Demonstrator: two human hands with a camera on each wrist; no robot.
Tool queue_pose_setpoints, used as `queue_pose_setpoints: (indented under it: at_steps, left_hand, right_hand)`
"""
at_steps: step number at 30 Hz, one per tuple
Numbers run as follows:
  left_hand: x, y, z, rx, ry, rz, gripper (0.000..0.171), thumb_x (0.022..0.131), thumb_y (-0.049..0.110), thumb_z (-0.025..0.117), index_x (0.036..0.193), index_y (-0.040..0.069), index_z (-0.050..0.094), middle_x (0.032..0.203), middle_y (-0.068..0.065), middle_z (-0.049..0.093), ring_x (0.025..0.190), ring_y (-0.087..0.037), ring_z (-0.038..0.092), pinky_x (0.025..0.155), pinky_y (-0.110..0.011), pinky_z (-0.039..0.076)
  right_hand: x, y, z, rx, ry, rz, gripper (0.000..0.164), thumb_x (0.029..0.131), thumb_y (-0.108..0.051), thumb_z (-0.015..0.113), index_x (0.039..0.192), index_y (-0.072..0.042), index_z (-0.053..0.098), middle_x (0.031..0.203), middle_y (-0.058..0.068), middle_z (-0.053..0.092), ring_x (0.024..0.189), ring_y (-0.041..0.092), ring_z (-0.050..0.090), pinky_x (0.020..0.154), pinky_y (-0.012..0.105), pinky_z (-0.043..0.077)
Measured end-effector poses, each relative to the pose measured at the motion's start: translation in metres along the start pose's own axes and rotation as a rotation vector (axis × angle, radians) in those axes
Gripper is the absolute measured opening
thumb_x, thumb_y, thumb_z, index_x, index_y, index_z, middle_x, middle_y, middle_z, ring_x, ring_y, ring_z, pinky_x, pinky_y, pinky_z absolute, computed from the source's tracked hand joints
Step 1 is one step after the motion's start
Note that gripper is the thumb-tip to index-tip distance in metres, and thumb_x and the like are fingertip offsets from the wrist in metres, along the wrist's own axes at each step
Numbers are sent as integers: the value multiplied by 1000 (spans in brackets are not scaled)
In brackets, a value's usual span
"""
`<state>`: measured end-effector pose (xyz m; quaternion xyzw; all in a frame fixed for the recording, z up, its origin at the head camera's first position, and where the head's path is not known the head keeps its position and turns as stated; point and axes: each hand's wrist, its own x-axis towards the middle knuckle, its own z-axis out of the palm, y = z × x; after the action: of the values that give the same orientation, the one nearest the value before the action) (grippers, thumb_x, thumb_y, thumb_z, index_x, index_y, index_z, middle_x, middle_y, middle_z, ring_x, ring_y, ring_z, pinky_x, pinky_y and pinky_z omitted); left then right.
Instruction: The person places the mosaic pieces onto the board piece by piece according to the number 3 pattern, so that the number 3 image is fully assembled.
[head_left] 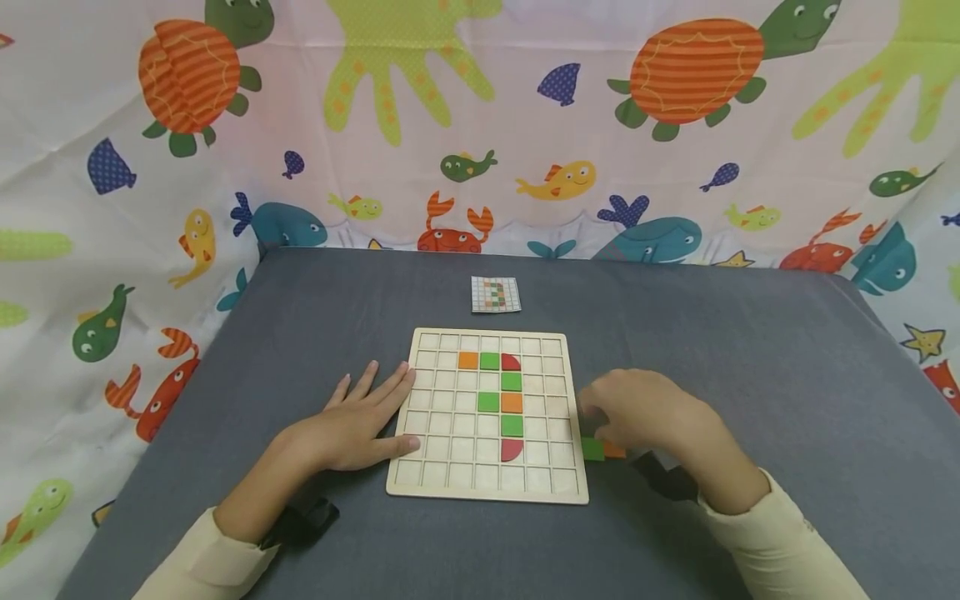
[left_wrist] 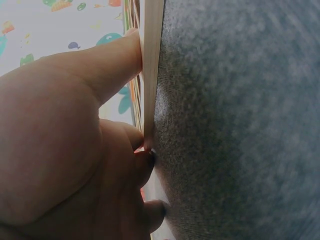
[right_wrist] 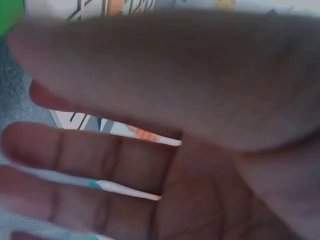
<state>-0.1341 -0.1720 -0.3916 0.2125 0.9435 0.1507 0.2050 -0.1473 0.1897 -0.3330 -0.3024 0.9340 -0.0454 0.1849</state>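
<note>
A wooden grid board (head_left: 461, 427) lies on the grey cloth. In its cells sit several green and orange square tiles and two red quarter-round tiles, such as the upper red tile (head_left: 511, 362). My left hand (head_left: 352, 427) rests spread on the board's left edge, thumb on top; the left wrist view shows it against the board's side (left_wrist: 151, 60). By the board's right edge, my right hand (head_left: 648, 412) reaches down over a green tile (head_left: 592, 450) and an orange tile (head_left: 615, 450). In the right wrist view its fingers (right_wrist: 85, 150) are extended, with nothing visible between them and the thumb.
A small pattern card (head_left: 496, 295) with a printed grid lies behind the board. Grey cloth (head_left: 360, 300) covers the table. A curtain (head_left: 510, 133) printed with sea animals hangs at the back and sides. A dark wrist strap (head_left: 300, 523) is on the left wrist.
</note>
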Motion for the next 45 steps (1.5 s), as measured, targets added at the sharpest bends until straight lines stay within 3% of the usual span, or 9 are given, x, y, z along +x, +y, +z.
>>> queue_pose_setpoints:
  at_steps: [2,5,9,12,14,21,27,33,45]
  left_hand:
    - [0,0,0,3,6,2,96,94,63,56,163,14,10,167,-6,7,150,-43,-6,112,-68,-3]
    - [0,0,0,3,9,4,96,94,63,56,163,14,10,167,-6,7,150,-43,-6,112,-69,-2]
    - [0,0,1,2,1,4,96,94,63,56,162,13,10,167,-6,6,150,-43,-6,112,-69,-2]
    - [1,0,0,10,-3,3,96,94,64,55,162,13,10,167,-6,7,150,-43,-6,112,-69,-2]
    - [2,0,0,17,-5,4,97,94,65,55,162,13,10,167,-6,7,150,-42,-6,112,-68,-2]
    - [1,0,0,11,-6,7,97,94,65,55,162,13,10,167,-7,7,150,-42,-6,112,-68,-2]
    - [1,1,0,6,4,8,96,94,64,56,162,13,11,167,-7,7,150,-43,-6,112,-69,-2]
    - [1,0,1,5,8,5,96,94,64,56,162,13,11,167,-7,7,150,-43,-6,112,-69,-2]
    - [0,1,0,2,6,3,96,94,62,57,162,12,12,167,-7,8,150,-43,-5,112,-68,-2]
  right_hand:
    - [0,1,1,1,-35,21,22,73,-4,81,85,-16,68,76,-8,57,66,11,49,59,32,45]
    - [3,-2,7,-14,-51,7,28,68,-3,82,77,-15,58,70,-7,47,62,10,40,54,28,36]
    - [6,-5,15,-39,-36,-9,34,69,7,72,67,-14,46,65,-5,31,61,11,27,52,28,23]
    - [8,-5,17,-32,-33,10,35,70,11,66,65,-15,43,65,-5,27,60,11,24,52,29,20]
    - [8,-4,17,-22,-34,16,34,69,12,64,65,-14,42,64,-5,28,59,11,25,51,29,21]
    - [7,-4,12,28,-32,8,29,70,8,70,65,-15,52,57,-5,50,49,10,47,46,27,36]
    - [9,-11,12,54,-23,-104,28,72,-1,78,70,-13,53,61,-7,42,54,8,37,50,26,30]
    - [10,-18,15,24,31,-179,30,70,-3,78,68,-14,50,62,-8,37,57,8,31,51,26,26]
    - [18,-37,23,25,109,-314,26,69,-6,80,75,-15,56,69,-10,47,62,8,42,57,24,39]
